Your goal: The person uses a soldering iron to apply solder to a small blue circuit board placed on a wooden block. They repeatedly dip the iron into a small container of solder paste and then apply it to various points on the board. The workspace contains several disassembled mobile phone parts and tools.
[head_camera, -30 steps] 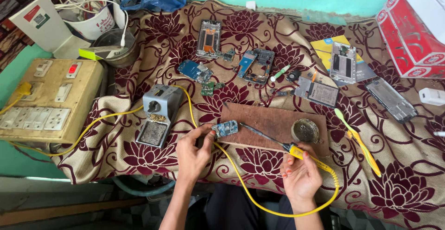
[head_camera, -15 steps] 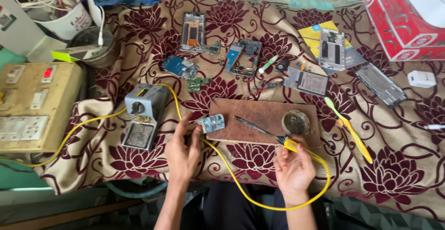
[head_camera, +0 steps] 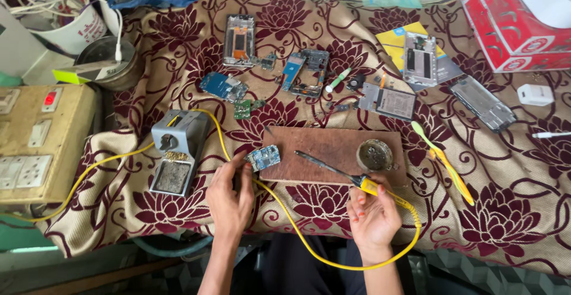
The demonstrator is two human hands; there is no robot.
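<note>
Head view: a brown rectangular wooden board [head_camera: 339, 152] lies near the front edge of a table covered in a beige cloth with maroon flowers [head_camera: 511, 212]. Bare cloth lies open in front of the board, while phone frames and loose parts crowd the cloth behind it. A small blue circuit board [head_camera: 264, 157] sits at the wooden board's left edge. The left hand [head_camera: 231, 198] rests just beside it with curled fingers, fingertips touching or nearly touching its near corner; I cannot tell if it grips. The right hand [head_camera: 373, 216] is clenched around the yellow handle of a soldering iron [head_camera: 333, 168], whose dark tip lies across the wooden board, pointing left. A round metal tin [head_camera: 375, 154] stands on the board's right end. A grey soldering stand [head_camera: 175, 151] sits well left.
</note>
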